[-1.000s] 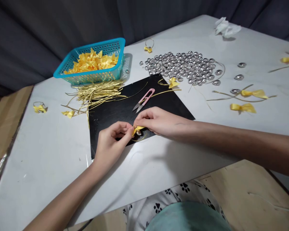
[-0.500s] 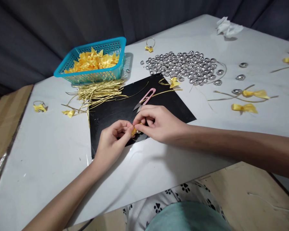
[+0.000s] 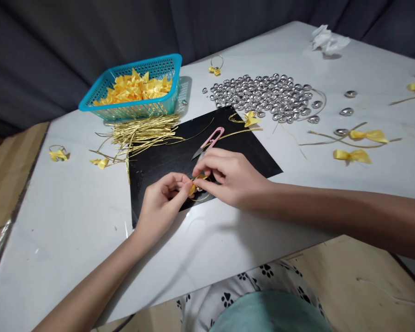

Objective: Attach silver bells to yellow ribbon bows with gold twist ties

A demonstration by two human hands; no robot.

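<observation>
Over the front of the black board (image 3: 159, 161), my left hand (image 3: 164, 196) pinches a yellow ribbon bow (image 3: 192, 189) between thumb and fingertips. A shiny silver bead (image 3: 198, 188) sits against the bow, and a thin gold cord (image 3: 204, 199) curves below it. My right hand (image 3: 228, 177) meets the same bow from the other side, thumb and index finger closed at its middle. The fingers partly hide the bow, so how the cord runs through it cannot be made out. Just beyond my right hand lie pink thread snips (image 3: 212, 138), blades partly covered.
A blue basket (image 3: 131, 107) of yellow bows stands at the back left, with a bundle of gold cords (image 3: 145, 131) before it. Many silver beads (image 3: 263, 94) spread behind the board. Loose bows (image 3: 352, 156) lie right; crumpled white tissue (image 3: 328, 41) lies far right.
My right hand has shifted its grip: its thumb now lies across the bow's front and its fingers are more curled. My left hand keeps its hold in nearly the same place.
</observation>
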